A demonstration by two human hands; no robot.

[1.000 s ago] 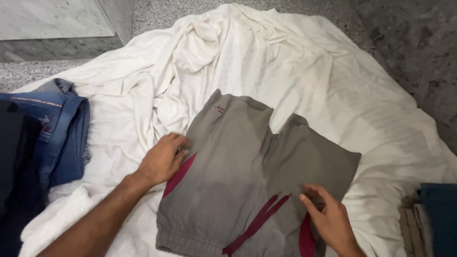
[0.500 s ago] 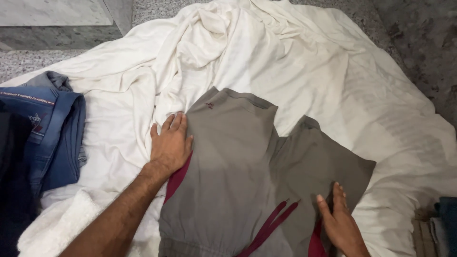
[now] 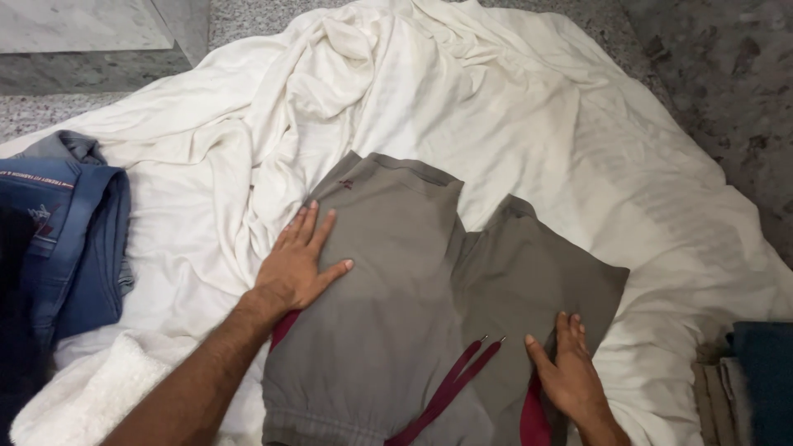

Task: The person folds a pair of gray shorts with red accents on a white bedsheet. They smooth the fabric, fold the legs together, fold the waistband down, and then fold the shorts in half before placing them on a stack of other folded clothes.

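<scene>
A pair of grey shorts (image 3: 413,281) with dark red side stripes and a dark red drawstring (image 3: 450,384) lies folded on a crumpled white sheet (image 3: 512,107). My left hand (image 3: 299,263) rests flat, fingers spread, on the left edge of the shorts. Flat on the lower right part of the shorts, beside the drawstring, lies my right hand (image 3: 570,372). Neither hand grips the fabric.
Blue jeans (image 3: 70,239) lie piled at the left edge with a dark garment beneath. A white fluffy towel (image 3: 78,388) sits at the lower left. Folded dark and tan clothes (image 3: 747,380) lie at the right edge. Speckled stone floor (image 3: 719,74) surrounds the sheet.
My left hand slid up along the left edge of the shorts and flattened out. My right hand flattened on the lower right of the shorts. The camera view shifted slightly.
</scene>
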